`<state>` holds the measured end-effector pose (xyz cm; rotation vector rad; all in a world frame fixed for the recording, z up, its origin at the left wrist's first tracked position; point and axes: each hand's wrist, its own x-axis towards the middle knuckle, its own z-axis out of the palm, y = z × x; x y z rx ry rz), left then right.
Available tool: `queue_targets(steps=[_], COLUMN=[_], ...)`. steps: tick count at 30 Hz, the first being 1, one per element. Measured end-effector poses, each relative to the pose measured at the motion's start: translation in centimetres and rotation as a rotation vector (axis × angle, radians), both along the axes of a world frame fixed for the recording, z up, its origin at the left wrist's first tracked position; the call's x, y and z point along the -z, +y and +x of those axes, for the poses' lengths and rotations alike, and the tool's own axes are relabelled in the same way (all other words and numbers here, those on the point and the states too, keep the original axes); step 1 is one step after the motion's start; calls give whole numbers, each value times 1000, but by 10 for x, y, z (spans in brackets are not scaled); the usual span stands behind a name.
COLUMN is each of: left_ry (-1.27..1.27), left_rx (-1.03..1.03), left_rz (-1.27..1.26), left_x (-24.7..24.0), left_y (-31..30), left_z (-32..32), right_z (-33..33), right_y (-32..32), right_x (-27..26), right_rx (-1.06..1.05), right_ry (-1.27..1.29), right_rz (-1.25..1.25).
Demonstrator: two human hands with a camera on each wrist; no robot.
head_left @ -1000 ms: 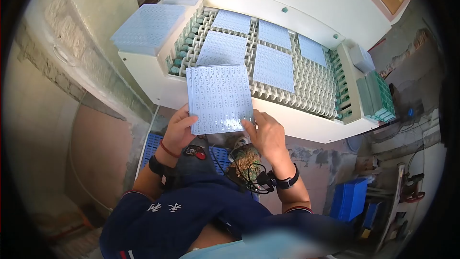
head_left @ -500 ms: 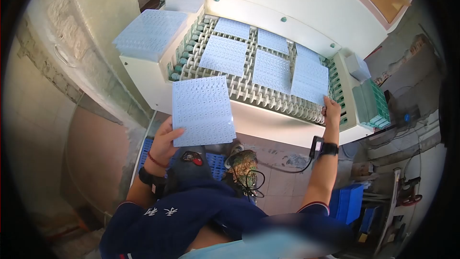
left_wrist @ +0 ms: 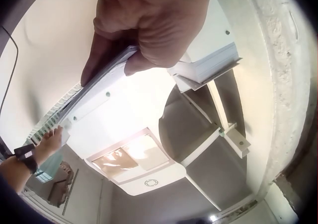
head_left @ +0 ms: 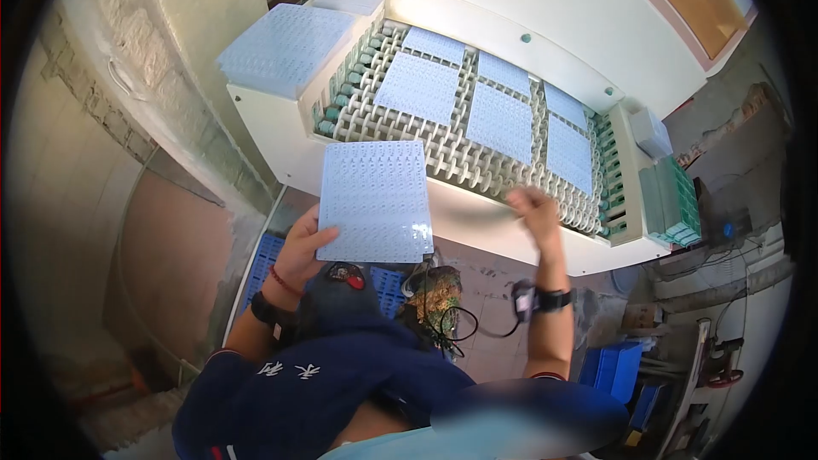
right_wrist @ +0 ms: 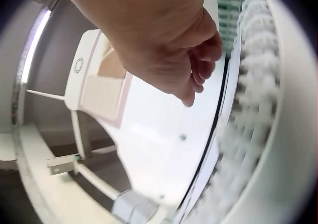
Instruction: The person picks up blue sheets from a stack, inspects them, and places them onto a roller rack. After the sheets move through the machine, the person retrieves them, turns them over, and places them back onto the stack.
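My left hand point(head_left: 302, 247) grips a stack of pale circuit board panels point(head_left: 375, 200) by its left edge, thumb on the top face. In the left wrist view the stack shows edge-on between thumb and fingers. My right hand point(head_left: 537, 217), blurred, is over the front edge of a roller conveyor point(head_left: 460, 166), its fingers loosely curled with nothing in them. Two rows of panels lie on the rollers. The front-row panel at the right point(head_left: 569, 153) is nearest to this hand.
A tall pile of panels point(head_left: 290, 47) stands on the machine's left corner. Green racks point(head_left: 677, 196) are at its right end. The white machine housing point(head_left: 545, 0) rises behind the rollers. Blue bins point(head_left: 609, 370) stand on the floor at lower right.
My right hand left the held stack, set a panel on the rollers at the right, let go and came back leftward. My left hand kept hold of the stack, moving slightly down and left.
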<state>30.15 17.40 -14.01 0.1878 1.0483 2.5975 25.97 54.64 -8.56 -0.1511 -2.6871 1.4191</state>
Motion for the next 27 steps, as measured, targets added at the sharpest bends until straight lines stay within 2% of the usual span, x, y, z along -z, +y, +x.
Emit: queue_targets(steps=[1, 2, 4, 8, 11, 13, 19, 27], left_ry=[14, 31, 37, 24, 44, 28, 50, 87], left_rx=[18, 37, 48, 71, 54, 57, 21, 50], left_rz=[14, 28, 21, 19, 45, 72, 127, 39], left_x=[2, 4, 12, 10, 20, 20, 20, 12], left_y=[3, 5, 7, 0, -9, -17, -49, -59], left_z=[-2, -3, -5, 0, 3, 6, 19, 19], right_z=[13, 23, 37, 45, 47, 46, 31, -17], right_y=[-30, -56, -94, -112, -106, -96, -60, -106], right_x=[1, 8, 24, 33, 40, 39, 43, 47], right_rx=[-145, -195, -321, -268, -221, -69, 132, -10], right_ry=[-153, -262, -334, -407, -343, -254, -12, -129], right_rz=[-118, -290, -451, -572, -687, -812, -880, -784])
